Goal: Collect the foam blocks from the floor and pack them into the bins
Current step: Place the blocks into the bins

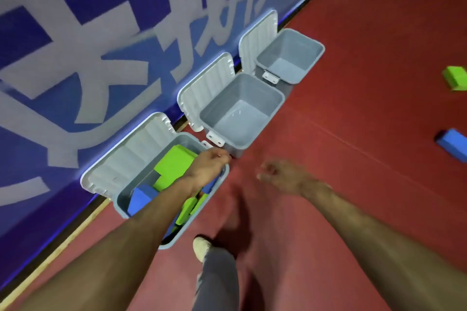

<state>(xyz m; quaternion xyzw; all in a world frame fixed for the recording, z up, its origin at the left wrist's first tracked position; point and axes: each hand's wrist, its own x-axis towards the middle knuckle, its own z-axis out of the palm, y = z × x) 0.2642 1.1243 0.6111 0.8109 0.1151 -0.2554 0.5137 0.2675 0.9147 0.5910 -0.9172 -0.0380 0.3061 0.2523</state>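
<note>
red floor (353, 164); left fingers (223, 157) curled beside foam blocks (174, 162), grip unclear; right fingers (268, 168) apart.

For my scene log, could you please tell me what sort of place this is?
Probably an indoor sports hall: wide red floor, long blue wall printed with large white characters, open grey bins and loose foam blocks.

We see even indoor light, soft shadows on the floor (353, 159), a motion-blurred right hand (283, 177), and bent edges.
</note>
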